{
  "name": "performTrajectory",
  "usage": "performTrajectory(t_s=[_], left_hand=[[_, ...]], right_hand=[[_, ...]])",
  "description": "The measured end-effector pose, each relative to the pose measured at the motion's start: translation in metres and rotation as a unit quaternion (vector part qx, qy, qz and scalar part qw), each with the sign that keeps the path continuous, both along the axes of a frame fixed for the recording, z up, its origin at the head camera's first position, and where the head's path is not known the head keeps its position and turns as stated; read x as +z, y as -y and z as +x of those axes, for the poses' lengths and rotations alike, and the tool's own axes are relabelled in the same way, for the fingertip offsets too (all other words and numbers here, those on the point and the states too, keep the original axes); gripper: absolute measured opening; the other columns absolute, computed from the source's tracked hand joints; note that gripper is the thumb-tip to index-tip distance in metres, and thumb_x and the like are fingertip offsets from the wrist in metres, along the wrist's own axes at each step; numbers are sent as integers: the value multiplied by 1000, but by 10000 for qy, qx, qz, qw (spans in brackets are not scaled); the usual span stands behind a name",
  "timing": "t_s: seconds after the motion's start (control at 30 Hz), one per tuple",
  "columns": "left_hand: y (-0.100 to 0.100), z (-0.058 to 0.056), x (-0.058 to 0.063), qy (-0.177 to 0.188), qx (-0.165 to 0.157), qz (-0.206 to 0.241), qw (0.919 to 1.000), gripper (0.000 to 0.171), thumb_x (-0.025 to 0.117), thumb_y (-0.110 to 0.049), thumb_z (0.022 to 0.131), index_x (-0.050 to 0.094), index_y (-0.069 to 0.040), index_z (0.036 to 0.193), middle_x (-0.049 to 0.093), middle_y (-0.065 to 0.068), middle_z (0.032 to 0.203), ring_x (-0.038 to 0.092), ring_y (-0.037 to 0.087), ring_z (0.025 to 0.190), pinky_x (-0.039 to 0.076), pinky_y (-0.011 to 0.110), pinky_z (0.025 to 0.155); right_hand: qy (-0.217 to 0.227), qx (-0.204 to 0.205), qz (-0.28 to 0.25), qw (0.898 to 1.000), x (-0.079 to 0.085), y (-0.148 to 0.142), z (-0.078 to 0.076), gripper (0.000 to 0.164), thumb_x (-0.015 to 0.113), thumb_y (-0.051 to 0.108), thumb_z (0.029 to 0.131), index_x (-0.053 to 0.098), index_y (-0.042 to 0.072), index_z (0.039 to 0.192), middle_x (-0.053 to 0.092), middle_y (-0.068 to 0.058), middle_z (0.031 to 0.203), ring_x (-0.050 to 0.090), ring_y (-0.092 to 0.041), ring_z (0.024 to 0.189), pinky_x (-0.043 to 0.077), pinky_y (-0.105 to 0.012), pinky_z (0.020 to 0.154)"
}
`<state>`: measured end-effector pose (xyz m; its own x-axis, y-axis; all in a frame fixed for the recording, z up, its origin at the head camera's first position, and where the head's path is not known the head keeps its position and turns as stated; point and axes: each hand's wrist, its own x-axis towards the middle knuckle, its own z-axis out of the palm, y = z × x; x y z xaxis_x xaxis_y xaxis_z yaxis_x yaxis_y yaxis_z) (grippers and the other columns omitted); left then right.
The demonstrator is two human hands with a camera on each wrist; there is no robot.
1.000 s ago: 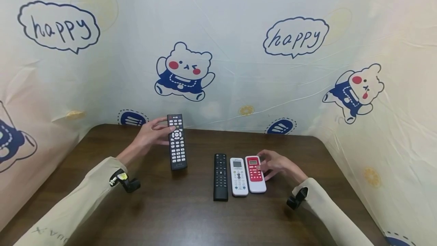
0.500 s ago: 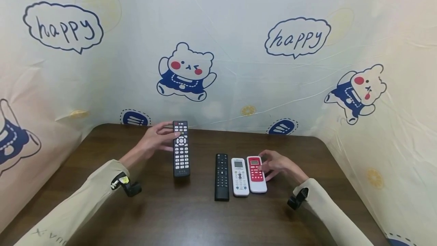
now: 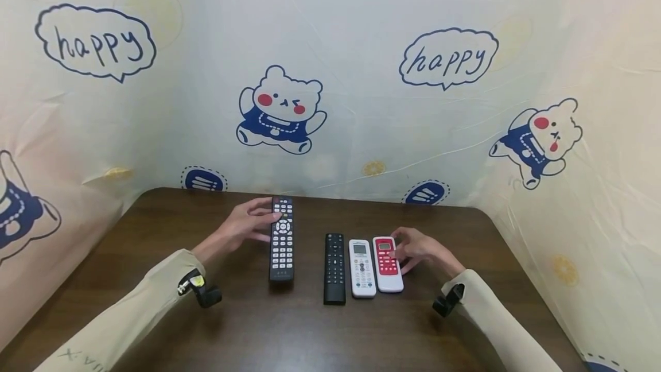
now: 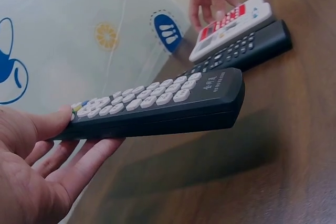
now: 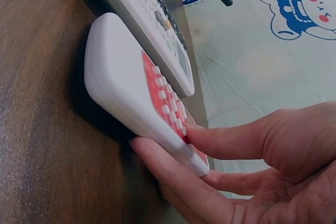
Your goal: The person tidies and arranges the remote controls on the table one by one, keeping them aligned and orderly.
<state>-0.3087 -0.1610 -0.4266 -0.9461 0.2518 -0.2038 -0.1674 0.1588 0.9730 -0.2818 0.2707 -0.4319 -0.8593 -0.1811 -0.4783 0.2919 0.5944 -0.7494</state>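
My left hand (image 3: 245,225) grips a black remote control with white buttons (image 3: 282,245), thumb on its face and fingers beneath. In the left wrist view this remote (image 4: 173,111) is off the table, casting a shadow below. My right hand (image 3: 420,247) pinches a white remote with a red button panel (image 3: 387,266), thumb on the buttons and fingers along its side and under its edge, as the right wrist view shows. Left of that one lies a white remote with a small screen (image 3: 362,271). A slim all-black remote (image 3: 334,271) lies beside it, nearer my left hand.
The brown wooden table (image 3: 289,332) carries the remotes. A pale printed curtain (image 3: 356,73) with bears and "happy" bubbles rises behind its far edge and along both sides. Each wrist wears a black camera mount, the left one (image 3: 198,289) and the right one (image 3: 448,300).
My left hand has brought the black remote with white buttons to the right, nearer the row and closer to me. The right hand and the three remotes in the row stay in place.
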Motion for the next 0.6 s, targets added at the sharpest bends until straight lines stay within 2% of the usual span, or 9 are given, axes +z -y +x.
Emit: performTrajectory(t_s=[0.17, 0.27, 0.37, 0.47, 0.6], left_hand=[[-6, 4, -4, 237, -97, 195, 9995, 80, 70, -22, 102, 24, -8, 166, 39, 33, 159, 60, 45, 130, 64, 45, 87], [-8, 5, -5, 375, -170, 270, 9988, 80, 69, -22, 103, 23, -8, 166, 37, 33, 160, 55, 48, 136, 64, 46, 88], [-9, 6, -8, 435, -163, 273, 9985, 77, 70, -23, 102, 27, -5, 164, 44, 33, 155, 60, 45, 131, 64, 46, 88], [-10, 7, -11, 433, -128, 281, 9986, 73, 70, -23, 102, 33, -2, 161, 53, 32, 147, 68, 36, 119, 64, 46, 87], [-11, 9, -12, 447, -146, 261, 9986, 69, 70, -23, 102, 36, 2, 157, 59, 30, 140, 71, 30, 112, 64, 46, 87]], right_hand=[[30, -59, -24, 10000, 0, 0, 1, 58, 68, -2, 96, 40, -4, 146, 61, -26, 114, 69, -34, 100, 66, -40, 73], [34, -15, -37, 10000, 1, 1, 1, 58, 68, -3, 96, 39, -5, 146, 61, -26, 115, 69, -35, 101, 66, -41, 74], [15, 15, -65, 10000, 1, 0, 2, 58, 67, -4, 96, 39, -5, 146, 61, -26, 115, 69, -36, 101, 66, -41, 74], [-10, -16, -103, 9999, 1, 0, 3, 58, 67, -5, 95, 40, -5, 146, 60, -26, 115, 68, -35, 100, 66, -41, 74], [-34, -36, -134, 9999, 0, -1, 3, 59, 68, -4, 95, 39, -5, 146, 61, -25, 115, 68, -33, 99, 66, -40, 73]])
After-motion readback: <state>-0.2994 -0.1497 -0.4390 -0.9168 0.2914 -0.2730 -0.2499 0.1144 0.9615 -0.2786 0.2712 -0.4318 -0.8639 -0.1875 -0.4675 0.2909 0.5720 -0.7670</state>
